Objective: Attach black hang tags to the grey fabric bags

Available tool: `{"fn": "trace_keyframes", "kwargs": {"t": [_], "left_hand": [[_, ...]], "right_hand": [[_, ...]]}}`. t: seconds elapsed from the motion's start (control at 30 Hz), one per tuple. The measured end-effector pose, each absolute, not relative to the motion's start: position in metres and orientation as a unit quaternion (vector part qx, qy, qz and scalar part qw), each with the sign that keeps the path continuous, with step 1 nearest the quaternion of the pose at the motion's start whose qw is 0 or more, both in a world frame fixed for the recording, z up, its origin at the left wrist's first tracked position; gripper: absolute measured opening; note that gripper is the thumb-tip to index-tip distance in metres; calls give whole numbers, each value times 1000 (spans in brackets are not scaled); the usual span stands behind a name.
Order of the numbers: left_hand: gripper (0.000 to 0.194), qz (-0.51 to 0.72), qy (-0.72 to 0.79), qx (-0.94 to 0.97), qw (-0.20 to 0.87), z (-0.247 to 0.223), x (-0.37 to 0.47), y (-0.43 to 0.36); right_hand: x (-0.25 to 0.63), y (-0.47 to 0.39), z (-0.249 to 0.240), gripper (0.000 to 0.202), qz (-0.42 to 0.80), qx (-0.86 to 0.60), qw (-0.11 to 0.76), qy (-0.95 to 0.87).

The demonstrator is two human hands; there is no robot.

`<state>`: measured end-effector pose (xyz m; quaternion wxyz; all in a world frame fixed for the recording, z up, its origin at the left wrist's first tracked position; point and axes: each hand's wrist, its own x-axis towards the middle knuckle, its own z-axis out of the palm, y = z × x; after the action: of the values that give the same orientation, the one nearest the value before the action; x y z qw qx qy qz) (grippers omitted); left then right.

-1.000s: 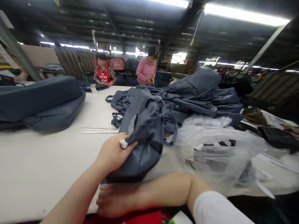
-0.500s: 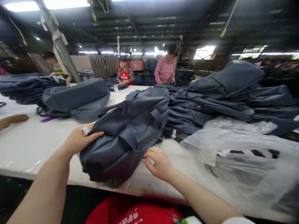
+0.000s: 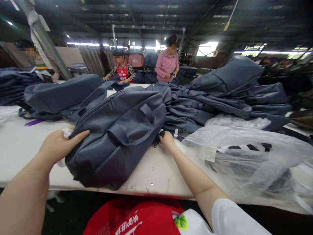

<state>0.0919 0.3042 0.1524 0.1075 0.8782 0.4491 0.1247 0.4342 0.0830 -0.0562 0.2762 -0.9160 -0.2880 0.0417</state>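
A dark blue-grey bag (image 3: 119,127) with two webbing handles and a zip lies tilted on the white table (image 3: 156,173) in front of me. My left hand (image 3: 58,143) grips its left end, thumb on top and fingers out of sight beneath; a bit of white material shows by the thumb. At the bag's far right, my right hand (image 3: 167,139) has its fingers closed at some small black pieces (image 3: 156,140), perhaps strap hardware. Exactly what those fingers hold is too small to make out.
Piled blue-grey bags (image 3: 227,81) stand at the right rear, and another bag (image 3: 63,94) lies left. A clear plastic bag (image 3: 244,156) with contents covers the right front. Two people (image 3: 168,63) work across the table; another person (image 3: 36,58) is at far left.
My right hand has moved from the bag's lower right side forward to the black pieces. The bag and my left hand sit further left in view. A hand at the left edge has gone.
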Motion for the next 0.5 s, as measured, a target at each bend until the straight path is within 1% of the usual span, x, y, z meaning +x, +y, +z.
{"fn": "trace_keyframes", "kwargs": {"t": [0.13, 0.3, 0.4, 0.5], "left_hand": [[56, 123, 456, 876, 100, 150, 90, 300], [52, 114, 459, 877, 81, 146, 81, 299], [51, 106, 484, 866, 67, 143, 77, 297], [53, 113, 501, 856, 52, 136, 74, 300]], "right_hand": [[452, 100, -65, 50, 99, -922, 251, -279], [447, 92, -68, 53, 127, -921, 219, -296], [439, 66, -66, 48, 146, -918, 188, -318], [430, 26, -64, 35, 173, -911, 159, -339]]}}
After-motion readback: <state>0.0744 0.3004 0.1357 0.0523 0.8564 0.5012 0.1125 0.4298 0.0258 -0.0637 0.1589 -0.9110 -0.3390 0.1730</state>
